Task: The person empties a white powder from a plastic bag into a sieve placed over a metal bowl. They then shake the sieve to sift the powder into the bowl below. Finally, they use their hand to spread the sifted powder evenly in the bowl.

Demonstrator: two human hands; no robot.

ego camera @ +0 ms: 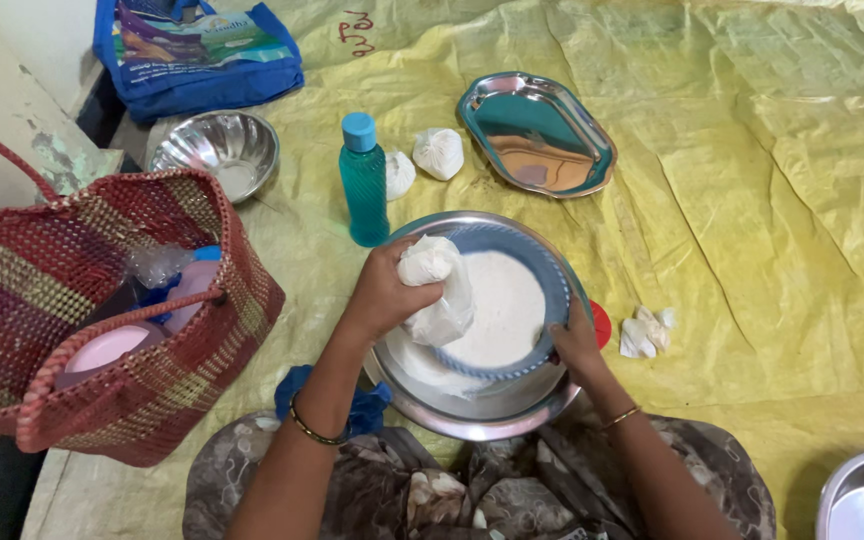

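The left hand [384,292] grips a white bag [438,290] tipped over the blue sieve [500,300] of flour, while the right hand [574,343] clasps the sieve's right rim inside the steel basin [472,410].

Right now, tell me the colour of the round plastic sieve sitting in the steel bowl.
Blue round plastic sieve, clearest in the head view.

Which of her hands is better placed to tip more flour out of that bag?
Probably the left hand: it grips the white bag over the sieve. The right hand holds the sieve's rim.
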